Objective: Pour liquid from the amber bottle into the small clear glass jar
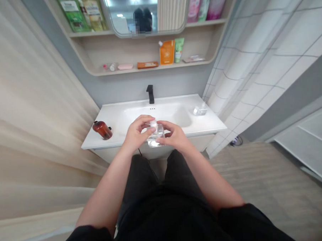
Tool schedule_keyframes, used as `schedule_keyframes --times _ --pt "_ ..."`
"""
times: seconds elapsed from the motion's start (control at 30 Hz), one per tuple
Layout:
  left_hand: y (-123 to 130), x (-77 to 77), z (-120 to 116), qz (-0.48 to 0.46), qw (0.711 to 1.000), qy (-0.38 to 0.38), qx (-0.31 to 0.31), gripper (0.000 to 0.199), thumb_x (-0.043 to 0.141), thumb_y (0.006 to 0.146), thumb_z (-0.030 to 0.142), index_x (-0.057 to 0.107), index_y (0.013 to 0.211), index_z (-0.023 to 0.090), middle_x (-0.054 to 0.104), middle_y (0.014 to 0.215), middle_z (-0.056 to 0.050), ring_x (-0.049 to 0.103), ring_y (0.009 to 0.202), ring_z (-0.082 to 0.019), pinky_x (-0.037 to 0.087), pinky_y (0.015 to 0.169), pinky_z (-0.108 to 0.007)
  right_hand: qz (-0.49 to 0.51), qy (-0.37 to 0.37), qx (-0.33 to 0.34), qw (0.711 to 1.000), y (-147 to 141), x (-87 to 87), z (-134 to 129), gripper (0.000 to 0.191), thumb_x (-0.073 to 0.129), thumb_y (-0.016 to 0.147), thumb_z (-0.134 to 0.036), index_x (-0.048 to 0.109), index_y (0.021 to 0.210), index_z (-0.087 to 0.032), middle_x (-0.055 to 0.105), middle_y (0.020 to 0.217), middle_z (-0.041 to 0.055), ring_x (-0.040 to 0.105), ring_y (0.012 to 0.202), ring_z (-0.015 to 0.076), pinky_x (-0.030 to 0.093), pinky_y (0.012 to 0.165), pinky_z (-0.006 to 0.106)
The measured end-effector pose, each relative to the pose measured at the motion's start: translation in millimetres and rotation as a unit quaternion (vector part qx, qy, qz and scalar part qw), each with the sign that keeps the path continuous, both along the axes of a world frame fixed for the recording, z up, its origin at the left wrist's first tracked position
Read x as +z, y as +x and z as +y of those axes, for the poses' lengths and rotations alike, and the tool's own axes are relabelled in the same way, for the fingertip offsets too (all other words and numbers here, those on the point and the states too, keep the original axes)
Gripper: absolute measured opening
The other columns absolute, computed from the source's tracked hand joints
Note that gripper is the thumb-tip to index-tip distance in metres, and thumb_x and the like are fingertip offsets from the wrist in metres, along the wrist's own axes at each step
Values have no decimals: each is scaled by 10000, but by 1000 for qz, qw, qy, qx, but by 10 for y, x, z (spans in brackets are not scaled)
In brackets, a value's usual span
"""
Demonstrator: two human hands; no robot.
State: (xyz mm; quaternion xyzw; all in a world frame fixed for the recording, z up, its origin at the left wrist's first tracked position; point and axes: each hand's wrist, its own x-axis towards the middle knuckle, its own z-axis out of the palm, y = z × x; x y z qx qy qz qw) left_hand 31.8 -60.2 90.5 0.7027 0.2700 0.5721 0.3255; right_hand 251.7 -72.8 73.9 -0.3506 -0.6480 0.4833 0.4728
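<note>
A clear bottle [156, 137] with a white top is held in front of the sink's near edge. My left hand [138, 132] has its fingers and thumb closed around the white top from the left. On the right, my right hand [174, 134] grips the bottle's clear body between thumb and fingers. The white sink [180, 116] lies just beyond both hands, with a black faucet [150, 94] at its back.
An amber bottle [102, 130] stands on the counter's left side. Another clear bottle [200, 110] is at the right. Above, a shelf [116, 72] holds an orange pouch [167, 52] and several toiletries. Curtains [37, 104] hang on both sides.
</note>
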Motion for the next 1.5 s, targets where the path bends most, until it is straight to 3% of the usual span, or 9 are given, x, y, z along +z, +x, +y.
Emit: schedule_keyframes --times 0.2,0.4,0.53,0.7,0.87,1.0,1.13,1.3,1.5 --pt "-52 73 -8 47 998 30 32 243 795 1000 424 867 1183 281 736 1036 -71 712 953 -186 612 827 -322 -4 -4 -1 1000 12 -6 1 851 1024 653 -513 759 1417 -248 793 1316 85 744 1126 307 655 784 360" --pt "-48 108 -47 39 997 31 57 344 922 865 471 868 1139 269 741 1104 -86 732 1007 -212 655 842 -349 -33 16 -20 999 7 41 -20 847 1020 660 -490 762 1428 -244 783 1368 94 748 1124 304 639 789 348" --pt "-97 140 -21 67 997 34 32 288 802 974 511 883 1111 271 793 1131 -109 757 1094 -246 654 962 -421 -40 21 -21 999 19 61 -38 845 1010 662 -487 760 1435 -255 764 1419 96 734 1178 312 628 790 335" --pt "-104 135 -8 65 997 18 33 368 884 894 531 878 1138 256 804 1141 -111 777 1059 -242 669 918 -388 -38 18 -21 999 27 34 -29 856 1011 666 -499 752 1444 -254 758 1428 102 733 1172 305 625 807 343" --pt "-93 120 -19 89 996 23 18 309 774 998 503 882 1165 267 804 1181 -117 762 1158 -256 634 1055 -440 -35 30 -11 999 49 11 -23 803 997 700 -505 752 1430 -278 773 1386 92 733 1198 305 629 824 345" --pt "-74 115 -32 69 997 15 36 359 901 883 471 869 1180 272 754 1249 -111 745 1158 -251 666 971 -406 -48 37 -13 998 54 15 -36 762 982 728 -522 760 1421 -296 757 1424 88 733 1233 315 631 839 350" --pt "-69 134 -21 84 996 22 24 253 770 996 435 877 1162 278 753 1241 -115 728 1199 -260 643 1045 -455 -39 37 -10 999 56 -10 -27 784 984 729 -538 754 1441 -303 748 1453 86 729 1257 325 644 854 361" --pt "-56 154 -18 67 997 14 34 312 904 876 447 867 1126 264 745 1235 -112 732 1169 -256 668 972 -413 -54 40 -17 998 53 -28 -22 769 982 741 -521 758 1448 -317 733 1495 75 728 1283 337 652 883 380" --pt "-65 167 -18 77 997 13 0 299 854 932 470 869 1154 270 745 1244 -121 733 1204 -259 653 1021 -429 -48 32 -18 998 46 -36 -30 761 990 739 -523 771 1436 -313 741 1491 72 732 1289 344 663 911 402"
